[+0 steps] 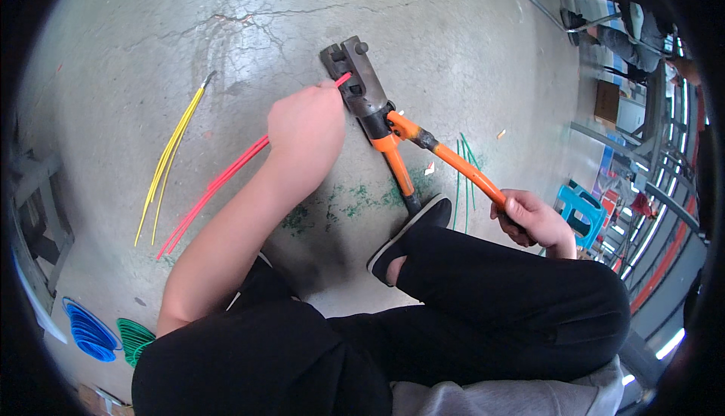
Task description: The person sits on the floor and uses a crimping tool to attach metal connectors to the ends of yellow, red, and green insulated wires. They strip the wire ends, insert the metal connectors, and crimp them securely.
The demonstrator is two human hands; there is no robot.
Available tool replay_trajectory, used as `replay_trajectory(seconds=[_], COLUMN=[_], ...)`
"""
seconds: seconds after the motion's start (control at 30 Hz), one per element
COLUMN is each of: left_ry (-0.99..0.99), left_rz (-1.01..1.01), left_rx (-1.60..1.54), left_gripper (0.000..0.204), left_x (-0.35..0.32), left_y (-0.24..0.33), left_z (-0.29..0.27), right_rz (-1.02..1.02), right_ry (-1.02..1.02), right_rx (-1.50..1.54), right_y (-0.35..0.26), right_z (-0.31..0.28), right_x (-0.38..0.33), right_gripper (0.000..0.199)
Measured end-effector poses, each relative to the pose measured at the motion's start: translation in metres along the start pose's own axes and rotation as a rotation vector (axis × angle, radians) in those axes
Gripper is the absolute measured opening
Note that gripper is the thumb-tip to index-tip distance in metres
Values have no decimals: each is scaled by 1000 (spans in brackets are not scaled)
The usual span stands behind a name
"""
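An orange-handled hydraulic crimping tool (368, 97) lies on the concrete floor in front of me, its dark metal head pointing away. My left hand (308, 125) is closed round a bundle of red wires (226, 176), whose far end enters the tool's jaws. The wires' loose ends trail back beside my left forearm. My right hand (535, 219) grips the end of the tool's raised lever handle (472, 173), which stands well apart from the lower handle (398, 167). That lower handle runs down to my shoe (411, 235). The fingers of my left hand are partly hidden behind its back.
Yellow wires (172, 151) with a dark tip lie at the left, and thin green wires (466, 174) at the right. Blue (91, 333) and green (134, 339) wire coils sit lower left. A blue plastic stool (580, 210), metal frames and a seated person (634, 42) are at the right.
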State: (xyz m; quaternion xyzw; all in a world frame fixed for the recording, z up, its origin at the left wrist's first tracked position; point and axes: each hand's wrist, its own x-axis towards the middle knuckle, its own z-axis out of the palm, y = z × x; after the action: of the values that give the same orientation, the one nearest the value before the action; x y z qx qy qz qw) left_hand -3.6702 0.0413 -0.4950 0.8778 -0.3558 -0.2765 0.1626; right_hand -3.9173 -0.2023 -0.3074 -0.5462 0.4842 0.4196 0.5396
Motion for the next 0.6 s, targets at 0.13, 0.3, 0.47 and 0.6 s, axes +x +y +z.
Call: replay_trajectory(seconds=[0.13,0.3,0.47,0.6], left_ry=[23,66,40,52], left_rz=[-30,10,4,46], left_rx=[1,37,58,81], left_gripper=[16,16,14,13], left_x=[18,22,21,24], left_y=[14,10,11,12], left_z=[16,23,18,15], right_rz=[-20,-158,-5,-215], right_ry=[149,173,58,248], right_rx=[-52,-19,-81,-133], right_y=[70,113,-2,113], right_z=[9,41,-2,31], right_x=[48,92,5,82], right_gripper=[44,41,54,51])
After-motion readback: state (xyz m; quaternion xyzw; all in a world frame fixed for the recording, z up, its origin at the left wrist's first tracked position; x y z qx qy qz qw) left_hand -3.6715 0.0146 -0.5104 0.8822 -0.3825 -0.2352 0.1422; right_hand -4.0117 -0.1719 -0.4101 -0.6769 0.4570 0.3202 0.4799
